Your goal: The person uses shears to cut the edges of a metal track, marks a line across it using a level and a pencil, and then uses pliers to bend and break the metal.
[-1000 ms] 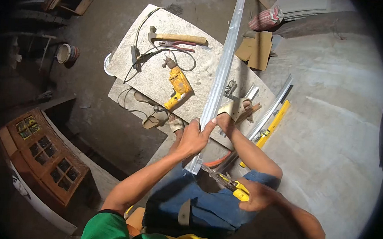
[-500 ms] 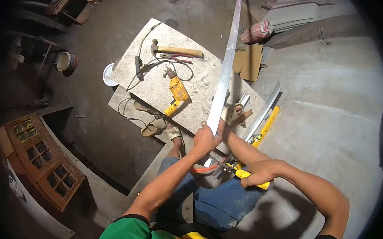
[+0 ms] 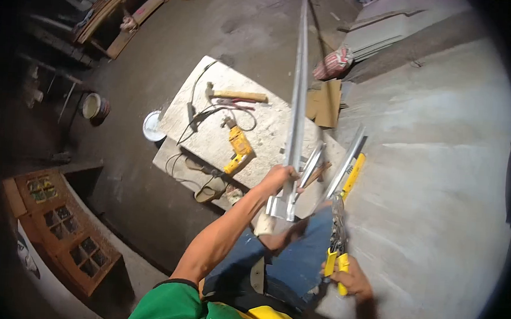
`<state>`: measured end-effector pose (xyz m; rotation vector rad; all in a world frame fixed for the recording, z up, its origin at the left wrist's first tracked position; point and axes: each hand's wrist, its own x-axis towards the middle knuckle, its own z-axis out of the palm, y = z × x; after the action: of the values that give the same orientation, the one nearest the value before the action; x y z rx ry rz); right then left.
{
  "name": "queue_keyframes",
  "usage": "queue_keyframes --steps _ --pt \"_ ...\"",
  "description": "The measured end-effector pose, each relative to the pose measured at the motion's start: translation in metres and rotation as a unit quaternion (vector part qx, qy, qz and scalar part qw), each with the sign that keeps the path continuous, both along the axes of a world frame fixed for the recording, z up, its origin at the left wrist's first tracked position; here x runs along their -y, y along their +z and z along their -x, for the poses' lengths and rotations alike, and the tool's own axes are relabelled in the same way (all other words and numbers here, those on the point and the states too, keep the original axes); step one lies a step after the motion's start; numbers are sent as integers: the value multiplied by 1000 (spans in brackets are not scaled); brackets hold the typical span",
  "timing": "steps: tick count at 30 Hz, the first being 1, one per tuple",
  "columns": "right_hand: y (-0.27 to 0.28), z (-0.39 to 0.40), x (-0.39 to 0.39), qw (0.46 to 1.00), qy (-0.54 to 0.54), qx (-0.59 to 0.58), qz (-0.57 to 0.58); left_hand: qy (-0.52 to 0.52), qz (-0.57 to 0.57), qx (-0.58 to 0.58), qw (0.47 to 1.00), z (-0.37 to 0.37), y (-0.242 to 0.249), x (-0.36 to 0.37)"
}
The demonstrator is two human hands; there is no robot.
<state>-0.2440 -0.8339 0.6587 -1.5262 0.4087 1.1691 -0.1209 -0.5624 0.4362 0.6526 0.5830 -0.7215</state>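
Note:
A long metal channel (image 3: 298, 103) stretches away from me over the white board, its cut end near my knees. My left hand (image 3: 280, 178) is closed around it a little above that end. My right hand (image 3: 350, 277) grips the yellow handles of a pair of tin snips (image 3: 338, 237), held off to the right of the channel with the jaws pointing away from me. The snips and the channel are apart. Shorter metal channels (image 3: 345, 168) and a yellow spirit level (image 3: 353, 176) lie just beyond the snips.
On the white board (image 3: 210, 139) lie a hammer (image 3: 239, 95), red-handled pliers (image 3: 235, 104) and a yellow drill (image 3: 239, 150) with its cord. A bucket (image 3: 95, 107) stands at left, near a wooden cabinet (image 3: 67, 230). Cardboard (image 3: 324, 105) and a sack (image 3: 334, 64) are at the back.
The snips have come away from the channel's near end and moved right and down with my right hand. The channel has turned, so its flanges show. My left hand keeps its hold.

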Motion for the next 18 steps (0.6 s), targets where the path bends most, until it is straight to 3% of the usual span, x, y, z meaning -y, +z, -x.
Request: queue_keyframes --steps 3,5,6,7,9,10,12,14,15,16,18 --pt "-11 46 11 995 -50 75 42 -7 17 39 999 7 8 3" --pt "-36 80 37 944 117 197 236 -87 8 62 994 -2 31 3" --pt "-47 99 39 902 107 253 332 -136 -33 66 988 -7 30 6" --pt "-20 77 15 934 77 256 236 -156 -50 133 977 -7 31 12" --pt "-33 90 12 941 24 239 239 -181 -74 204 959 -20 47 16" --pt "-33 91 5 949 -14 202 242 -206 -108 188 954 -25 59 16" --pt "-32 87 2 933 -24 232 273 -233 -148 170 946 -26 76 23" --pt "-27 84 0 916 -31 260 304 -186 -209 142 949 -25 81 34" --pt "-27 81 2 913 -51 267 304 -203 -145 139 958 -28 78 34" --pt "-28 78 6 910 -72 274 303 -200 -152 143 957 -31 80 35" --pt "-60 79 26 896 -54 316 307 -184 -220 138 948 -28 85 41"
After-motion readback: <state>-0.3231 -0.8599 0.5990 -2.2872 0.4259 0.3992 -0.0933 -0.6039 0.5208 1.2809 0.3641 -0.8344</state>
